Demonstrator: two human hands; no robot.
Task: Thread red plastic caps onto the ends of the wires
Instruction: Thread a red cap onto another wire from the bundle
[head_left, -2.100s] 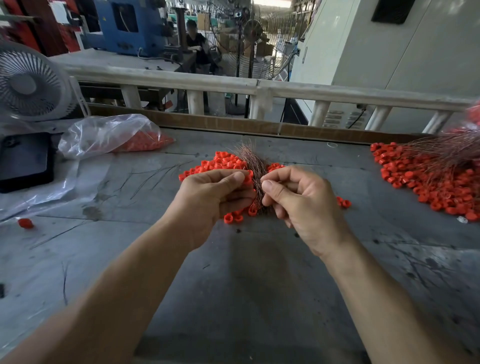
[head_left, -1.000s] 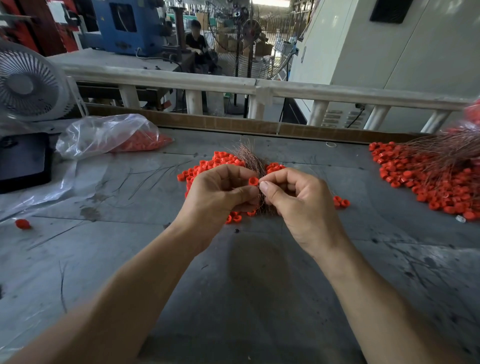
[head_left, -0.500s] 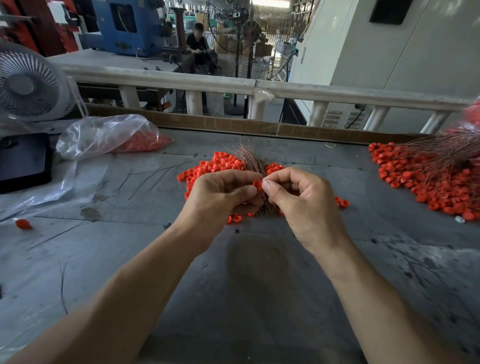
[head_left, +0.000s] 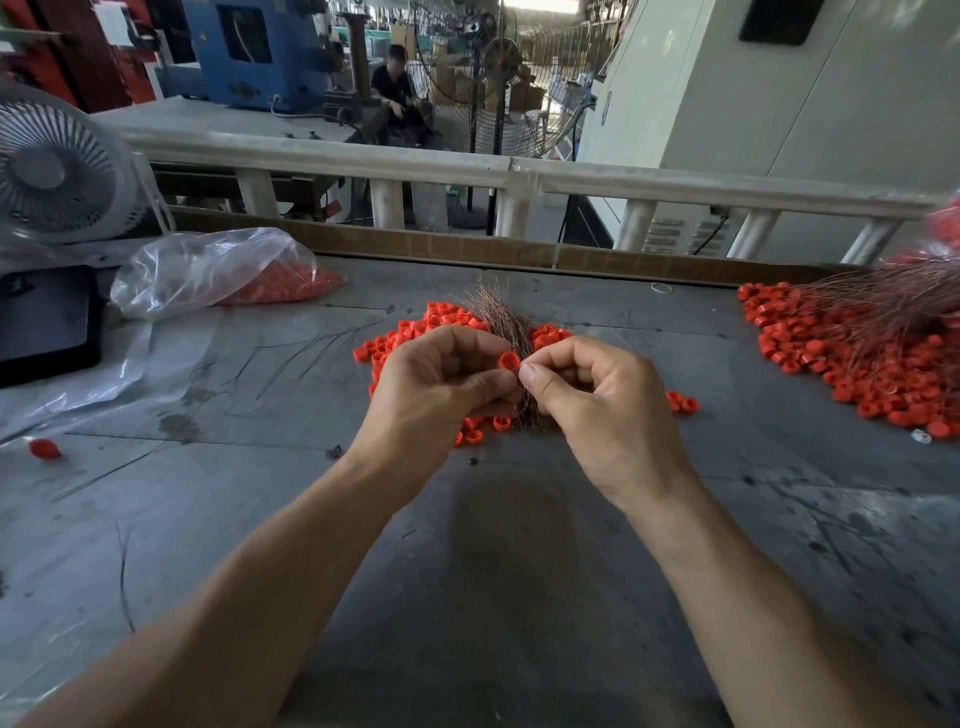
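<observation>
My left hand (head_left: 436, 389) pinches a red cap (head_left: 509, 360) between thumb and fingers above the grey table (head_left: 467, 571). My right hand (head_left: 597, 400) meets it fingertip to fingertip, thumb and forefinger pinched at the cap; the thin wire it holds is hard to make out. A bundle of thin copper-coloured wires (head_left: 498, 317) fans up behind both hands. Loose red caps (head_left: 415, 332) lie in a pile under and behind the hands.
A large heap of capped wires (head_left: 857, 353) lies at the right. A clear plastic bag of red caps (head_left: 218, 270) sits at the back left, beside a white fan (head_left: 57, 166) and a black tray (head_left: 47, 322). One stray cap (head_left: 45, 448) lies far left.
Both hands rose slightly from the pile and came together. A red cap now shows at the fingertips of the left hand, which earlier was hidden inside the grip.
</observation>
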